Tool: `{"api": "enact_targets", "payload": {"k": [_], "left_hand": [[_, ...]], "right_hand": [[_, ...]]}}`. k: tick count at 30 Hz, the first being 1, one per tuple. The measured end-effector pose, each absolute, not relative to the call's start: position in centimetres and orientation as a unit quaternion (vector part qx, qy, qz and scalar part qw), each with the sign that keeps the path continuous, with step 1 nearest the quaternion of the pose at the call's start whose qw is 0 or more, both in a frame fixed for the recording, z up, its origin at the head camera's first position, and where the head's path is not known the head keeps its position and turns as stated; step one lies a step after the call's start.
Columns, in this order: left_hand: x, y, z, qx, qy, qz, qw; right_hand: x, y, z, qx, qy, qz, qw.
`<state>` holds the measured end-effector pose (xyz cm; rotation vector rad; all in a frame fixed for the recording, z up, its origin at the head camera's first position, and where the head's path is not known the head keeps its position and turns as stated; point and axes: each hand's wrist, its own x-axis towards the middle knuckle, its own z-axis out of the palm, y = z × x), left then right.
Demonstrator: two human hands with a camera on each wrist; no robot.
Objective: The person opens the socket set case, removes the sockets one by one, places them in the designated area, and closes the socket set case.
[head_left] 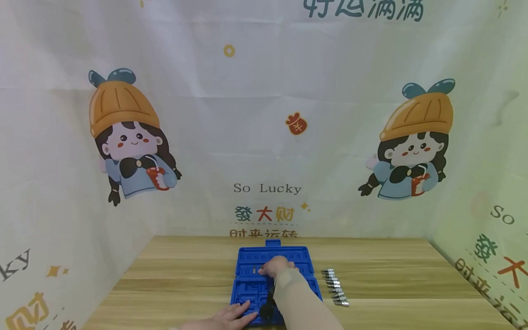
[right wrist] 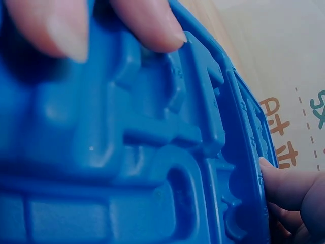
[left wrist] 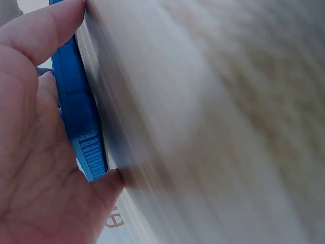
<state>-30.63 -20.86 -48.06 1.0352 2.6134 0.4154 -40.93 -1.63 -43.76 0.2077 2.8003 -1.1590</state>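
An open blue tool case with moulded compartments lies on the table. Near its lower left corner my left hand rests with fingers spread; in the left wrist view the palm of that hand is against the case's side. My right hand reaches into the far half of the case, fingers bent down by a small metal piece standing there. The right wrist view shows the right thumb at the case wall, and blurred left fingertips over the compartments. Whatever the right fingertips touch is hidden.
To the right of the case, several silver metal sockets lie in a row on the wooden table. A printed cloth hangs behind and along the sides. A black device sits at the right wrist, over the case.
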Motion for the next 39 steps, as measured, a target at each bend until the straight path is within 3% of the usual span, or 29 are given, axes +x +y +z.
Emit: {"api": "enact_targets", "payload": {"k": [16,39], "left_hand": [[-29.5,-20.3,-46.6,0.360,0.907,0.141,0.167],[-29.6,-20.8,-46.4,0.373,0.894,0.156,0.191]], "right_hand": [[-41.4,-1.5,-44.5,0.065,0.915,-0.393,0.063],[-40.6,-1.5,-44.7,0.063,0.874,-0.481,0.025]]}}
